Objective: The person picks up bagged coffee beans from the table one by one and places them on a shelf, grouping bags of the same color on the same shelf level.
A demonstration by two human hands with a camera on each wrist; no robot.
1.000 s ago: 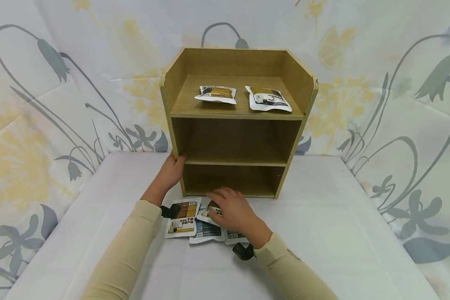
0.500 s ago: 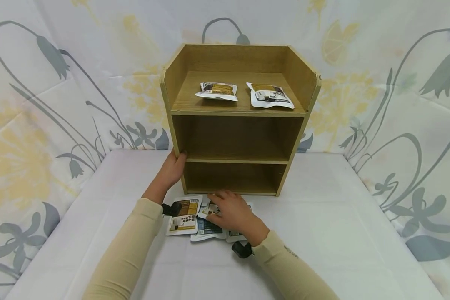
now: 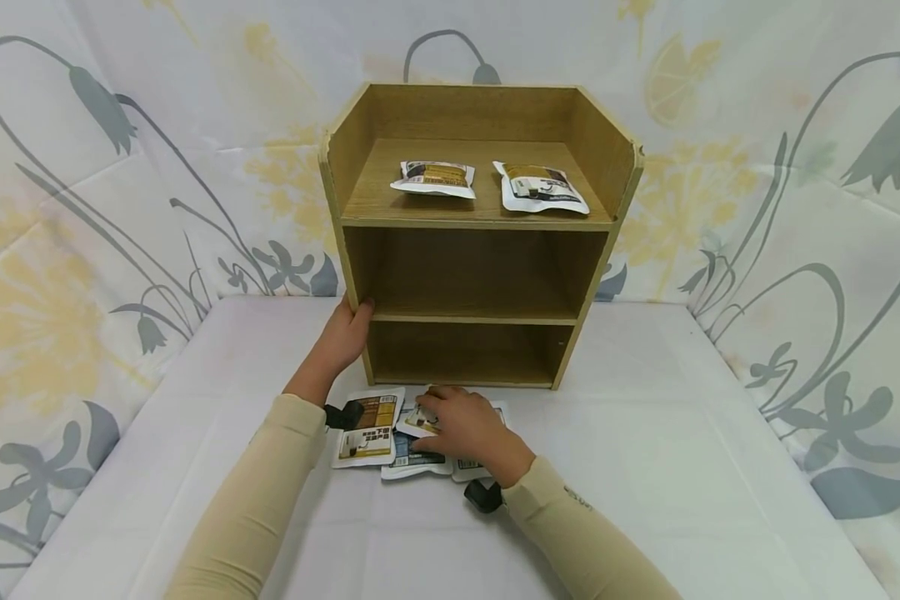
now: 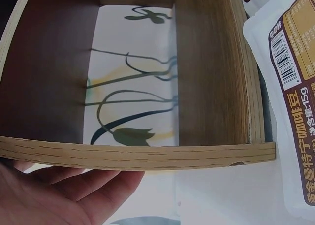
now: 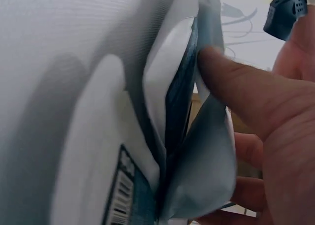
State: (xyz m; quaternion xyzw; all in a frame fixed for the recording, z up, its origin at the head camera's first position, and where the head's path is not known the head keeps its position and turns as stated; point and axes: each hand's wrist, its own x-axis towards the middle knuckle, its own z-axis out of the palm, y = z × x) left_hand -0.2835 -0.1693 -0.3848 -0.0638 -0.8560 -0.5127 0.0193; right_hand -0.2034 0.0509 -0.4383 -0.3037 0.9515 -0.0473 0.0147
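My left hand (image 3: 342,337) holds the left side panel of a small wooden shelf unit (image 3: 472,318), thumb at its front edge; the left wrist view shows the fingers along the panel's outside. In front of the shelf lies a pile of white coffee bean pouches. My right hand (image 3: 468,429) is over this pile and pinches the top pouch (image 3: 420,421) between thumb and fingers. Under it lie a blue-labelled pouch (image 3: 416,460) and another pouch (image 3: 468,471), partly hidden by the hand. At the pile's left is a brown and yellow pouch (image 3: 371,433).
Two more pouches rest on the top shelf, a left one (image 3: 435,178) and a right one (image 3: 542,188). The shelf stands on a white-covered table (image 3: 667,467), before a flower-printed cloth backdrop (image 3: 765,167).
My right hand has shifted slightly, its thumb now lower on the pile, and more of the top pouch shows. The left hand stays on the shelf. The head view has tilted a little.
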